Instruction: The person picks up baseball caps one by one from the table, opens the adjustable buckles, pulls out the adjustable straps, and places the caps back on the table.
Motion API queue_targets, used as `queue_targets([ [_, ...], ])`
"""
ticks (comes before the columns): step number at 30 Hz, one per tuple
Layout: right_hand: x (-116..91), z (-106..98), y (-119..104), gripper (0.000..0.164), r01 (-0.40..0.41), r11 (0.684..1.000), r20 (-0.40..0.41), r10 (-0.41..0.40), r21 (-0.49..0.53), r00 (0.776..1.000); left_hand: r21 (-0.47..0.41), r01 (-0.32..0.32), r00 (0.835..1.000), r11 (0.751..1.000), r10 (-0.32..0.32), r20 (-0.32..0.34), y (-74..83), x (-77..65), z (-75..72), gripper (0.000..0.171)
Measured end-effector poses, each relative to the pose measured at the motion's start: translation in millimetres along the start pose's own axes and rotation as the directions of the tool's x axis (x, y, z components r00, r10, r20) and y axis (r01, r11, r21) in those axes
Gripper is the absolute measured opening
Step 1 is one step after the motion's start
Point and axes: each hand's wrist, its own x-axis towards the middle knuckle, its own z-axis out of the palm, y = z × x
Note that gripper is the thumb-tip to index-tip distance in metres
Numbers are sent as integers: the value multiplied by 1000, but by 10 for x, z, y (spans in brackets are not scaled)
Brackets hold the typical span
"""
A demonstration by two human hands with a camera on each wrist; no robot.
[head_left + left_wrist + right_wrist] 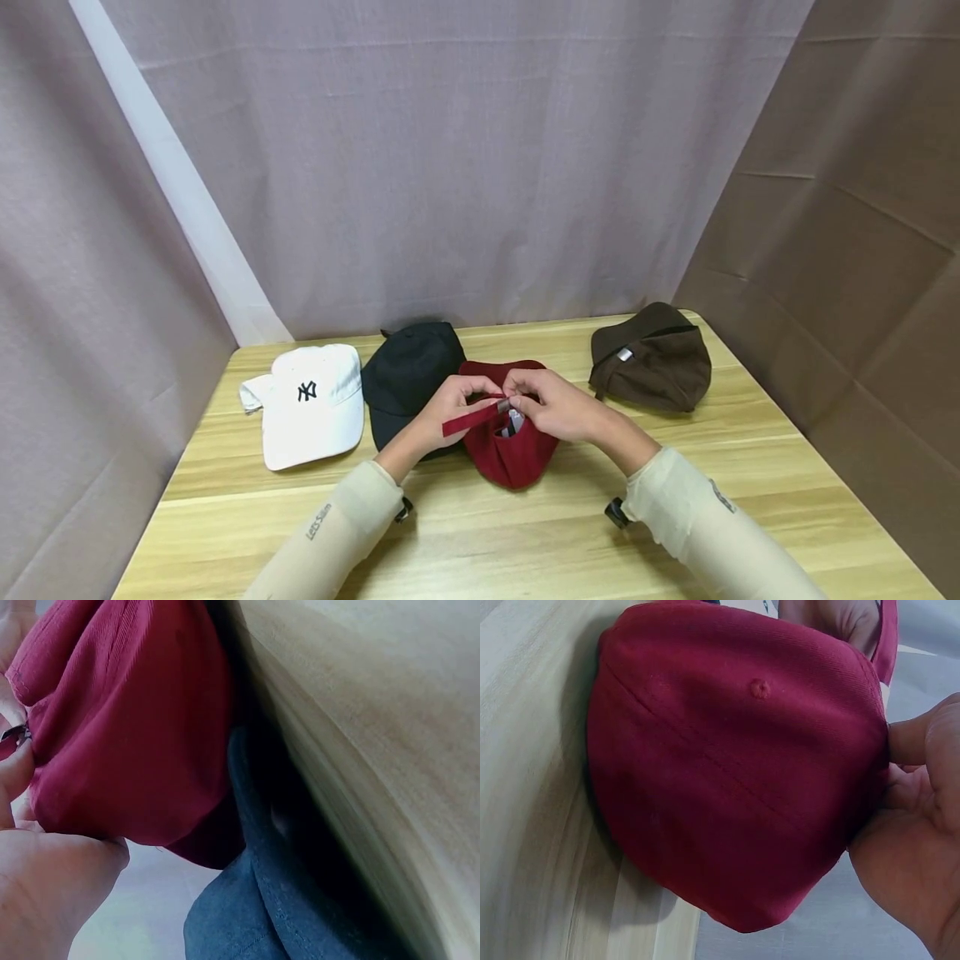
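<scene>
At left on the tabletop lies a white cap; just right of it is a black cap; next, the left hand pinches the strap of the red cap, which is at the middle; the right hand pinches the same strap beside its metal buckle; at far right lies a brown cap; the step in hand seems to be adjusting this strap; the next move probably calls for holding the buckle steady while the strap's loose end is guided through.
</scene>
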Motion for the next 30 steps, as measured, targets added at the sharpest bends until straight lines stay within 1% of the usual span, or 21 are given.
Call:
queue_targets([
  [7,6,12,-10,17,3,1000,0,-3,-14,1000,-10,30,1000,999,-30,8,-21,1,-18,12],
  [9,8,20,-10,17,5,1000,-1,-6,-20,1000,-15,33,999,999,-33,9,-18,-8,-25,13],
  [17,4,28,-10,19,16,999,-10,-16,-32,1000,-8,8,1000,1000,-8,13,-10,-22,-34,14],
  [26,10,44,-3,23,28,999,-34,-29,-43,999,-19,36,999,999,-36,22,-25,-47,-47,14],
  [30,13,58,-3,24,17,999,-39,-19,-45,999,-21,47,999,999,-46,20,-38,-52,-41,14],
])
